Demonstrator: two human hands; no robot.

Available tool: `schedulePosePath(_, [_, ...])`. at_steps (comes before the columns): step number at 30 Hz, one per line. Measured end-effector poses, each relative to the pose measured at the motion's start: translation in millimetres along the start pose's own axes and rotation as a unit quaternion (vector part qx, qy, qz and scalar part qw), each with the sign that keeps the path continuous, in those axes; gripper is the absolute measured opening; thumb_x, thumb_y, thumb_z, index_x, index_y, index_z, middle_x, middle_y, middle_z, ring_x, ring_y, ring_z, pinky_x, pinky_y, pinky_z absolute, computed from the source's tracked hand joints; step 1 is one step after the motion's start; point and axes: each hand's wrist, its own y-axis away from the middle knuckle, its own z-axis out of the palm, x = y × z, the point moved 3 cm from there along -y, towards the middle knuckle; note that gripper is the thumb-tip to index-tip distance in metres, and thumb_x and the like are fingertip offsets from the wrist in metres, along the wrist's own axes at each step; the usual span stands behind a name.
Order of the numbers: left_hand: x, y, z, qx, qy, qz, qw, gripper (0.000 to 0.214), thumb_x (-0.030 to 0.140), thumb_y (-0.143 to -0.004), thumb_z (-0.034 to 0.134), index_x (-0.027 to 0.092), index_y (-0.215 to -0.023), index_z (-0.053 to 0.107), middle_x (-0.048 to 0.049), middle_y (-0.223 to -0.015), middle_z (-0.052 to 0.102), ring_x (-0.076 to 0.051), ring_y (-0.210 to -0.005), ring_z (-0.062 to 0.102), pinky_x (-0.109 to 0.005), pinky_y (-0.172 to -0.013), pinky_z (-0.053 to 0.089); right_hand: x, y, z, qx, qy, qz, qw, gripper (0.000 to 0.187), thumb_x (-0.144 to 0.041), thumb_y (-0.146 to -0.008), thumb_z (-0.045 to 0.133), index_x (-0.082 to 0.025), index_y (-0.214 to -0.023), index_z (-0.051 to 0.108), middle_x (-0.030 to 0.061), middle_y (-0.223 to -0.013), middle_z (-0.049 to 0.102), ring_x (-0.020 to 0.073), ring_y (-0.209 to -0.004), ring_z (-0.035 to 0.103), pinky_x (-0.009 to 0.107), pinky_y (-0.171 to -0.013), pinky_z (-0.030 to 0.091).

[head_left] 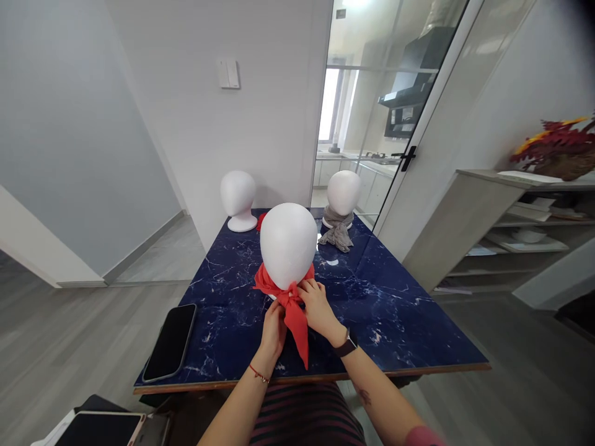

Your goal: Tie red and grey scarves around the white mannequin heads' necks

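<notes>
A white mannequin head (288,241) stands upright in the middle of the table, with a red scarf (296,325) wrapped around its neck and knotted at the front. One long end of the scarf hangs down toward me. My right hand (317,306) is closed on the scarf at the right of the knot. Just below the knot on the left, my left hand (273,331) is closed with its fingertips tucked under the fabric, so what it grips is partly hidden.
The blue marbled table (372,310) carries a bare mannequin head (238,195) at back left and another head (344,192) with a grey scarf (338,232) at back right. A black phone (170,342) lies at the left edge. Shelves (506,229) stand to the right.
</notes>
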Motion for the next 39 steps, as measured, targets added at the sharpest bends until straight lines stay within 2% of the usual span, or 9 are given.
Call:
schedulePosePath(5, [-1, -1, 2.9, -0.014, 0.012, -0.018, 1.0, 0.032, 0.015, -0.059, 0.073, 0.019, -0.089, 0.066, -0.0016, -0.085, 0.069, -0.012, -0.069, 0.062, -0.024, -0.071, 0.047, 0, 1, 2, -0.006, -0.056, -0.012, 0.998, 0.042, -0.015, -0.08, 0.051, -0.019, -0.122, 0.05, 0.007, -0.1, 0.063, 0.0211, -0.097, 0.052, 0.04, -0.096, 0.024])
schedulePosePath(8, [-3, -3, 2.5, -0.026, 0.017, -0.021, 0.999, 0.037, 0.013, -0.059, 0.073, 0.02, -0.094, 0.064, -0.0018, -0.092, 0.069, -0.012, -0.076, 0.064, -0.025, -0.076, 0.047, 7, 1, 11, -0.029, -0.028, -0.001, 0.999, 0.053, -0.012, -0.078, 0.049, -0.011, -0.131, 0.04, 0.0103, -0.095, 0.065, 0.0223, -0.09, 0.057, 0.041, -0.095, 0.024])
schedulePosePath(13, [-7, -4, 0.0, -0.031, -0.022, -0.008, 0.999, 0.045, 0.01, -0.055, 0.074, 0.021, -0.098, 0.062, -0.0041, -0.098, 0.068, -0.015, -0.081, 0.065, -0.027, -0.077, 0.048, 12, 1, 22, -0.036, 0.014, -0.006, 0.999, 0.054, -0.013, -0.079, 0.046, -0.006, -0.132, 0.037, 0.0137, -0.092, 0.065, 0.0237, -0.086, 0.058, 0.043, -0.094, 0.027])
schedulePosePath(20, [-8, -1, 3.4, -0.036, -0.08, 0.023, 0.996, 0.037, 0.015, -0.056, 0.074, 0.016, -0.092, 0.065, -0.0067, -0.094, 0.069, -0.015, -0.075, 0.064, -0.026, -0.073, 0.048, 7, 7, 15, 0.072, -0.046, 0.036, 0.996, 0.035, -0.009, -0.082, 0.041, -0.014, -0.117, 0.047, 0.0127, -0.107, 0.059, 0.0221, -0.097, 0.055, 0.039, -0.093, 0.034])
schedulePosePath(24, [-6, 4, 4.6, -0.031, -0.117, 0.011, 0.993, 0.027, 0.019, -0.057, 0.075, 0.014, -0.082, 0.067, -0.0041, -0.078, 0.068, -0.012, -0.063, 0.059, -0.022, -0.061, 0.044, 10, 10, 15, 0.112, -0.075, 0.046, 0.99, 0.034, -0.009, -0.084, 0.039, -0.017, -0.117, 0.046, 0.0105, -0.108, 0.059, 0.0212, -0.099, 0.055, 0.041, -0.094, 0.034])
schedulePosePath(28, [-1, 8, 5.6, -0.029, -0.103, -0.011, 0.994, 0.016, 0.023, -0.059, 0.073, 0.014, -0.069, 0.064, 0.0, -0.065, 0.062, -0.009, -0.053, 0.052, -0.02, -0.055, 0.04, 12, 10, 16, 0.145, -0.099, 0.049, 0.983, 0.031, -0.02, -0.086, 0.044, -0.019, -0.117, 0.045, 0.0093, -0.108, 0.06, 0.0209, -0.1, 0.055, 0.042, -0.096, 0.034])
schedulePosePath(32, [2, 11, 4.5, -0.024, -0.155, -0.006, 0.988, 0.012, 0.021, -0.06, 0.071, 0.013, -0.065, 0.064, 0.0012, -0.058, 0.059, -0.007, -0.049, 0.048, -0.02, -0.052, 0.036, 13, 8, 17, 0.173, -0.101, 0.077, 0.977, 0.031, -0.031, -0.085, 0.05, -0.02, -0.114, 0.046, 0.0101, -0.107, 0.061, 0.0221, -0.099, 0.057, 0.044, -0.097, 0.034])
schedulePosePath(35, [3, 12, 3.3, -0.024, -0.174, 0.017, 0.984, 0.01, 0.02, -0.06, 0.07, 0.013, -0.065, 0.064, 0.0014, -0.059, 0.059, -0.008, -0.052, 0.049, -0.02, -0.054, 0.036, 15, 7, 19, 0.166, -0.111, 0.082, 0.977, 0.028, -0.031, -0.087, 0.048, -0.019, -0.112, 0.047, 0.0095, -0.105, 0.063, 0.0209, -0.094, 0.059, 0.044, -0.096, 0.035])
schedulePosePath(39, [3, 11, 3.7, -0.034, -0.097, 0.01, 0.995, 0.009, 0.019, -0.06, 0.068, 0.014, -0.064, 0.062, 0.0014, -0.065, 0.061, -0.008, -0.057, 0.051, -0.02, -0.058, 0.04, 19, 8, 23, 0.127, -0.108, 0.063, 0.984, 0.03, -0.018, -0.086, 0.043, -0.017, -0.115, 0.048, 0.0087, -0.105, 0.064, 0.0194, -0.093, 0.061, 0.043, -0.1, 0.03])
